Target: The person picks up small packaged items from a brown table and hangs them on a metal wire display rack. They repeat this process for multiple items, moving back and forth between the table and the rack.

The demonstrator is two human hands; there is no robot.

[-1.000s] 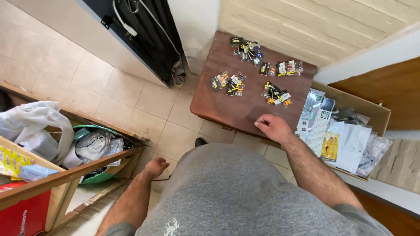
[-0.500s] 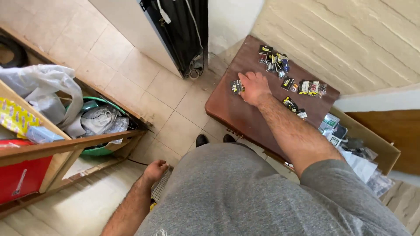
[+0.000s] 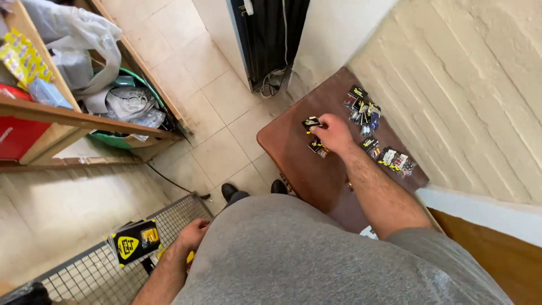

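Compared with half a second before, the view is seen to have swung: the brown table (image 3: pixel 305 164) now sits mid-right instead of upper right, the cardboard box of papers has dropped out of the picture, and a wire-mesh rack (image 3: pixel 90 271) with a black-and-yellow package (image 3: pixel 134 243) has come into the lower left corner. The right hand (image 3: pixel 333 134) is found a little nearer the table's left edge than it was, and a small packet (image 3: pixel 311 122) is now pinched at its fingertips.

That packet is small and flat, black with yellow and white marks, and it is held just above the tabletop near the table's left edge. A second like packet (image 3: pixel 318 148) lies on the wood just below the hand. More of the same kind are scattered along the far side by the rough cream wall (image 3: pixel 463 85): one cluster of packets (image 3: pixel 361 110) at the top and a row of packets (image 3: pixel 389 158) further right.

The right hand's fingers are closed on the held packet, palm down. The left hand (image 3: pixel 192 237) is lowered beside the grey shirt at the rack (its fingers are partly hidden, so whether it grips anything cannot be told). A wooden shelf (image 3: pixel 73 118) with bags stands at upper left.
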